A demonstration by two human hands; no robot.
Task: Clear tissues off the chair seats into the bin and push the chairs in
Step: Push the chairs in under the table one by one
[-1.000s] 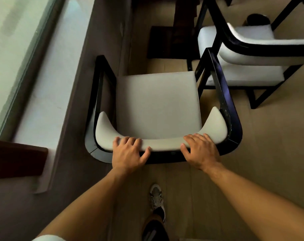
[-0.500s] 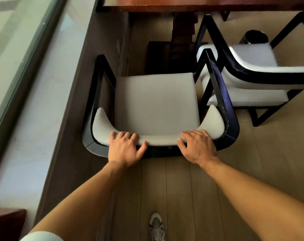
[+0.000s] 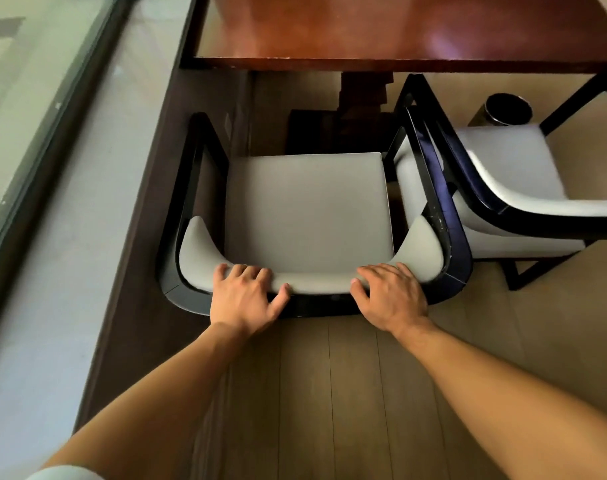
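A black-framed chair with a pale grey seat (image 3: 309,206) stands in front of me, its seat bare of tissues. My left hand (image 3: 243,296) and my right hand (image 3: 390,296) both rest over the top of its curved backrest, fingers wrapped on the padded edge. The chair's front edge sits short of the reddish wooden table (image 3: 399,29). A second chair (image 3: 524,188) of the same kind stands to the right, angled, its seat bare too. A round dark bin (image 3: 508,110) stands on the floor beyond that chair.
A dark wall base and a pale ledge (image 3: 70,220) with a window frame run along the left, close to the chair's left arm. The table's stepped dark pedestal (image 3: 364,98) stands ahead of the seat. Wooden floor lies behind me.
The chair has slid forward toward the table with both hands on its backrest. The table top has come into view, and my foot has dropped out of view.
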